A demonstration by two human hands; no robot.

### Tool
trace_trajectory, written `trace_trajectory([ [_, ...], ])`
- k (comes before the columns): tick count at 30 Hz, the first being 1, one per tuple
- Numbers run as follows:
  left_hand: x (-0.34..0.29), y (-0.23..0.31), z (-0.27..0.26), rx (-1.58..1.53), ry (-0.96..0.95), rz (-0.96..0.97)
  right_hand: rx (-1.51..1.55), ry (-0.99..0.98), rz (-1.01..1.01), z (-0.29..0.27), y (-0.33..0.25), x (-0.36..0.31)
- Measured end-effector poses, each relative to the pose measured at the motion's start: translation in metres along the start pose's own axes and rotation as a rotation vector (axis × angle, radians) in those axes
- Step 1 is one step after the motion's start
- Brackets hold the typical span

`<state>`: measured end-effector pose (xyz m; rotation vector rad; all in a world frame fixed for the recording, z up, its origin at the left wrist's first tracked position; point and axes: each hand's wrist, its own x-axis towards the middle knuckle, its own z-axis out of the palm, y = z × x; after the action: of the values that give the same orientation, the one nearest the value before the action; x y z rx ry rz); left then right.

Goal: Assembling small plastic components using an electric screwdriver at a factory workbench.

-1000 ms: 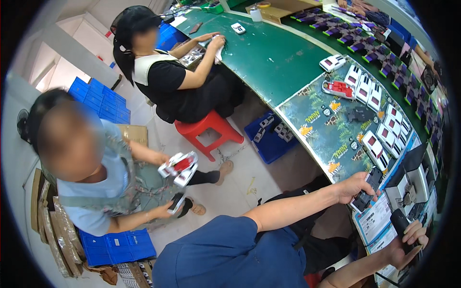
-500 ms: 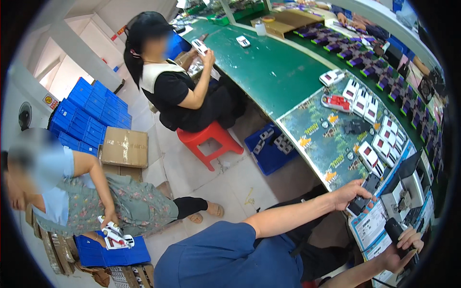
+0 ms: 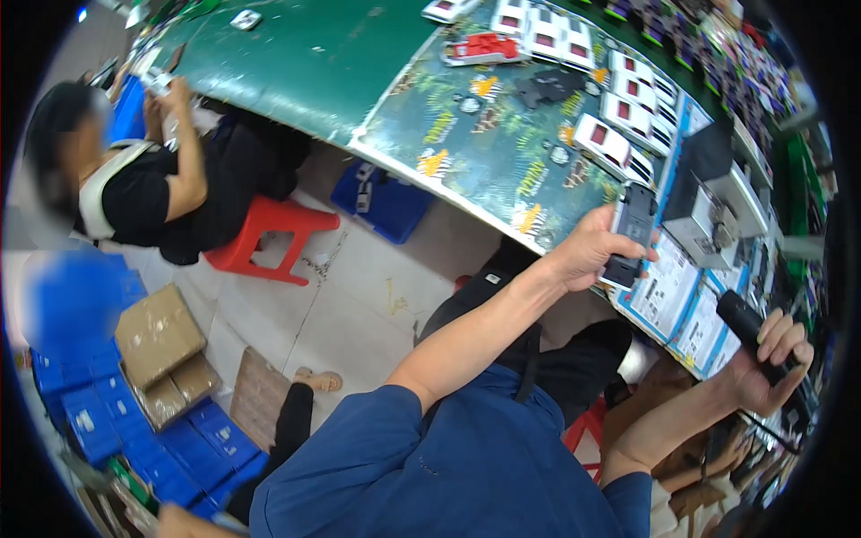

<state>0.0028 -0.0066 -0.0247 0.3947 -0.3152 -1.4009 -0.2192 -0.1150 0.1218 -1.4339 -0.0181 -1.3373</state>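
My left hand [image 3: 587,249] is closed round a toy car [image 3: 635,220], its black underside turned up, over the near edge of the table. Wrapped round a black cylindrical electric screwdriver [image 3: 739,317] is my right hand [image 3: 778,354]; the tool's front end points toward the small box-shaped machine [image 3: 695,215] of grey metal with a black top. The screwdriver is apart from the car. Beyond my left hand, several white toy cars [image 3: 603,143] stand in rows on a patterned mat [image 3: 502,152]. A red-and-white car part [image 3: 484,49] and a black car base [image 3: 549,87] lie there too.
A co-worker sits on a red stool [image 3: 269,238] at the left, holding a white part by the green table [image 3: 296,67]. Below the table stands a blue crate [image 3: 395,213] with car parts. Cardboard boxes [image 3: 160,336] and blue crates are at lower left. Printed sheets [image 3: 668,278] lie beside the machine.
My view has swung to the right, so the table and co-worker appear farther left. The left hand has lifted the car and tilted it. The right hand keeps hold of the screwdriver.
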Motion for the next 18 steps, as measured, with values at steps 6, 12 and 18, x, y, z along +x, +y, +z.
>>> trace_trajectory([
  [6,-0.019,0.009,-0.012,-0.013,0.115,0.036,-0.060,-0.011,-0.065,0.027,0.024,0.026],
  [12,-0.012,0.014,0.003,0.060,0.114,0.013,-0.127,0.113,-0.104,0.021,0.040,0.055],
  [18,-0.006,0.009,-0.003,0.052,0.114,0.012,-0.258,0.215,-0.059,0.026,0.070,0.050],
])
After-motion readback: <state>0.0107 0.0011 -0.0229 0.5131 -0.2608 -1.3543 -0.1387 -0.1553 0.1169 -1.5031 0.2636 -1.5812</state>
